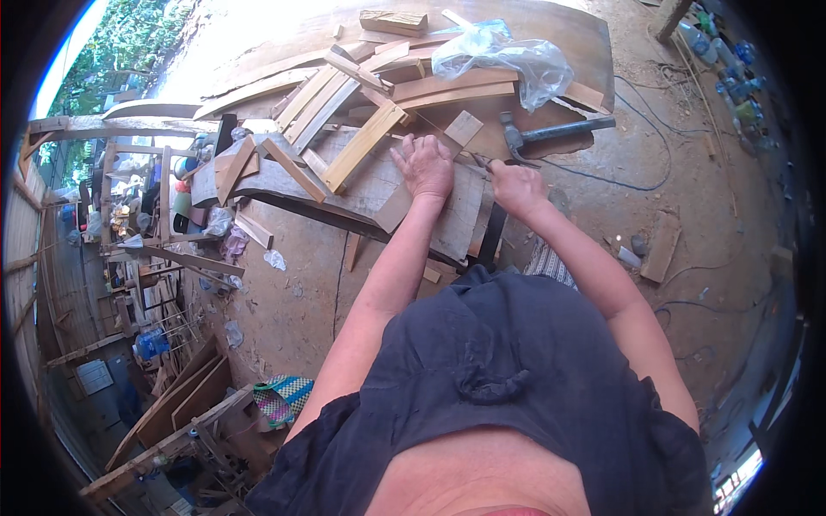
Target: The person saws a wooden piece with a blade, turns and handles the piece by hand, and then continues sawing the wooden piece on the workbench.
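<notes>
My left hand rests with bent, slightly separated fingers on the wood at the edge of a weathered plank bench. A short wooden offcut lies just beyond it. My right hand is closed on a small slender tool, its tip toward the wood beside my left hand; its exact kind is hard to make out. A hammer with a dark blue handle lies just past my right hand. To the left, nailed or stacked pale wooden battens lie across the bench.
A large wooden sheet carries strips, blocks and a plastic bag. A cable runs over the dirt floor, right, near a loose block. Cluttered timber racks, a woven bag and plastic bottles surround the work area.
</notes>
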`<state>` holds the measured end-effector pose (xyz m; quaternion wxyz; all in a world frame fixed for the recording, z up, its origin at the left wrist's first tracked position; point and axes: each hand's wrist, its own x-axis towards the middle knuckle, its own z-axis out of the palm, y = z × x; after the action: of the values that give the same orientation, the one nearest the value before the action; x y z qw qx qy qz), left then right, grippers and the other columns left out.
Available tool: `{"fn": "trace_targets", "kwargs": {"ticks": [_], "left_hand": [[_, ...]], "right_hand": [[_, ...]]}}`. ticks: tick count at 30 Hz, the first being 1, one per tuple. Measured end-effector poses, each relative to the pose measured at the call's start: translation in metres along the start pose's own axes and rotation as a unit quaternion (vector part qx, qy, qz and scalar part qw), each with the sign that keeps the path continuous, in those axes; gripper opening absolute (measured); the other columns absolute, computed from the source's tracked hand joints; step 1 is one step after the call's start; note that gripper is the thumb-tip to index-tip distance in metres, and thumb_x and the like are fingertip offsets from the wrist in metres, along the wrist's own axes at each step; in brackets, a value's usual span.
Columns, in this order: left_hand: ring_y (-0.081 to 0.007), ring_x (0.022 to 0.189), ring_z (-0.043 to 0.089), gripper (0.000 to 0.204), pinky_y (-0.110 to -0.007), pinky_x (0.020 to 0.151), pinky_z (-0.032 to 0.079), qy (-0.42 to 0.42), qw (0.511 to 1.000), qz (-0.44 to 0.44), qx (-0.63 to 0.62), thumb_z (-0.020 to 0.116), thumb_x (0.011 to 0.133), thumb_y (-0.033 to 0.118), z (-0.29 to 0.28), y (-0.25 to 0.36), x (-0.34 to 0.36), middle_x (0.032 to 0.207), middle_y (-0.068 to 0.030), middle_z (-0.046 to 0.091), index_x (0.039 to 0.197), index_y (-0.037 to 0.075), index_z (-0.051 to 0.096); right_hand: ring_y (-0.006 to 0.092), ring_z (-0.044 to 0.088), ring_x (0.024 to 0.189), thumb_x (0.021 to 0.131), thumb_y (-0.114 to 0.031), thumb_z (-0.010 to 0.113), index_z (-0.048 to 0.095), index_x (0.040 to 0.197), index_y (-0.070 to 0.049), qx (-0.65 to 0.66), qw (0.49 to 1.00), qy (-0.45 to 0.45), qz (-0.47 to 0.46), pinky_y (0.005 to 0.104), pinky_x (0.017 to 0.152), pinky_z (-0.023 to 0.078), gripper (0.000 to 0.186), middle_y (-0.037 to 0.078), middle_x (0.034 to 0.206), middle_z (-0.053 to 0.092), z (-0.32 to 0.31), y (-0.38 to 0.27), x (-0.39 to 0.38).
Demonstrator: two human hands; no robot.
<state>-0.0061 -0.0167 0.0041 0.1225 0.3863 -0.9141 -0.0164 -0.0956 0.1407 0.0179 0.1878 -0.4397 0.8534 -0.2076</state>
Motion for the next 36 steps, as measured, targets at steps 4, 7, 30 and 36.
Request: {"fn": "trace_targets", "kwargs": {"ticks": [4, 7, 30, 36], "left_hand": [[-0.0271, 0.123, 0.041, 0.02, -0.058, 0.108, 0.019, -0.001, 1.0, -0.006, 0.001, 0.047, 0.086, 0.026, 0.005, -0.002, -0.001, 0.103, -0.008, 0.062, 0.091, 0.01, 0.06], [-0.0267, 0.124, 0.04, 0.022, -0.057, 0.108, 0.019, -0.024, 0.999, -0.028, -0.003, 0.046, 0.087, 0.027, -0.001, -0.003, 0.001, 0.108, -0.0072, 0.059, 0.095, 0.01, 0.058], [-0.0298, 0.124, 0.041, 0.032, -0.063, 0.108, 0.014, -0.041, 0.993, -0.075, -0.083, 0.041, 0.086, 0.024, -0.008, -0.002, 0.006, 0.109, -0.0098, 0.062, 0.1, 0.008, 0.065], [-0.0294, 0.125, 0.04, 0.033, -0.062, 0.108, 0.015, 0.031, 0.997, -0.058, -0.037, 0.043, 0.086, 0.026, 0.005, -0.002, 0.002, 0.115, -0.0113, 0.058, 0.103, 0.007, 0.064]], "right_hand": [[0.0399, 0.063, 0.075, 0.09, -0.025, 0.045, 0.056, 0.091, -0.008, 0.005, 1.0, -0.004, 0.0, 0.0491, 0.066, 0.048, 0.02, 0.022, 0.076, 0.064, 0.004, 0.001, -0.003], [0.0403, 0.063, 0.074, 0.089, -0.024, 0.047, 0.055, 0.091, -0.008, 0.017, 1.0, 0.005, 0.008, 0.0497, 0.066, 0.048, 0.018, 0.021, 0.075, 0.064, -0.006, 0.017, -0.046], [0.0304, 0.063, 0.094, 0.094, -0.025, 0.05, 0.059, 0.113, -0.005, 0.051, 0.996, -0.074, -0.024, 0.0382, 0.08, 0.047, 0.029, 0.017, 0.102, 0.066, 0.001, 0.056, -0.045], [0.0272, 0.064, 0.088, 0.095, -0.024, 0.05, 0.059, 0.113, -0.003, 0.028, 0.996, -0.07, -0.056, 0.036, 0.077, 0.047, 0.029, 0.016, 0.097, 0.066, -0.007, 0.066, -0.041]]}}
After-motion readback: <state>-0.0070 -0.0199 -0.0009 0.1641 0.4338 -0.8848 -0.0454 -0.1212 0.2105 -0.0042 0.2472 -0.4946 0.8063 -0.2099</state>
